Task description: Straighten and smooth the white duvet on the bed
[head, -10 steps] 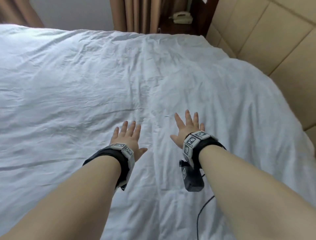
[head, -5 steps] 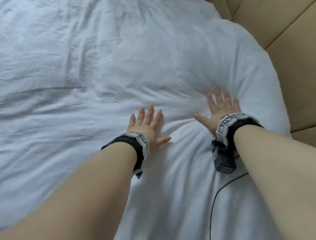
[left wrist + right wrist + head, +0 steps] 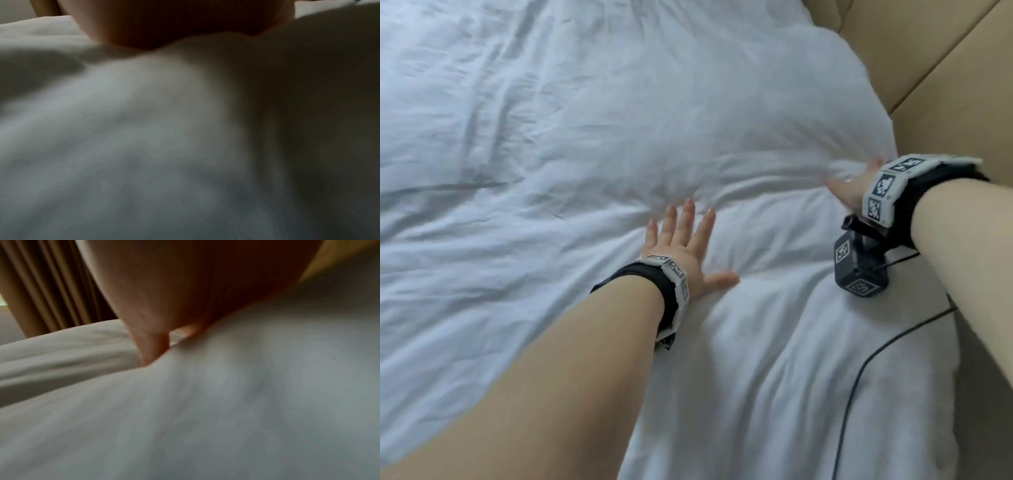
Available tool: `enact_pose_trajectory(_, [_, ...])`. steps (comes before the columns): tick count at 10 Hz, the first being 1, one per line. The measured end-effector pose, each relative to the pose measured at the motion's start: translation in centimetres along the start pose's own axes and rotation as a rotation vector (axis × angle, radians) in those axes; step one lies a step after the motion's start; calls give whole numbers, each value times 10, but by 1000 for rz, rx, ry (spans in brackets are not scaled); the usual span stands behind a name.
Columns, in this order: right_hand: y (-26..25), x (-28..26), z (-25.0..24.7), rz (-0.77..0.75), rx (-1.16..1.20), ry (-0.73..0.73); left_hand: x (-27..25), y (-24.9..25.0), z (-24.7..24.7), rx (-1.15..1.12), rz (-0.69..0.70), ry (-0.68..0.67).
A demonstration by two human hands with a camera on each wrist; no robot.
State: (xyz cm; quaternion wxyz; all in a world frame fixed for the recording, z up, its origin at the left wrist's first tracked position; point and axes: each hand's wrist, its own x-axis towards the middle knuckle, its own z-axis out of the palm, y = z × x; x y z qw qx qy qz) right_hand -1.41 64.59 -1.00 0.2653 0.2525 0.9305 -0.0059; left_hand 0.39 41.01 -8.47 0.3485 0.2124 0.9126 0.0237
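Both hands press flat, fingers spread, on the duvet (image 3: 585, 144); only the right wrist view shows curtains (image 3: 51, 288)

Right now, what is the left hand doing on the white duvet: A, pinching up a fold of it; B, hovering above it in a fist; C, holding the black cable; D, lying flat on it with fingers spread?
D: in the head view the left hand lies palm down on the white duvet, fingers straight and spread, with no fabric gathered in it and the black cable lying off to its right.
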Motion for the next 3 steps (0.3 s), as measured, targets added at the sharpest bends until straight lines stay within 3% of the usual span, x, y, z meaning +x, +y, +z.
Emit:
enact_pose_trajectory(1, [-15, 8, 8, -37, -51, 97, -2, 2, -6, 18, -15, -18])
enact_pose_trajectory(3, [-64, -9, 11, -134, -107, 75, -29, -27, -29, 72, -74, 38])
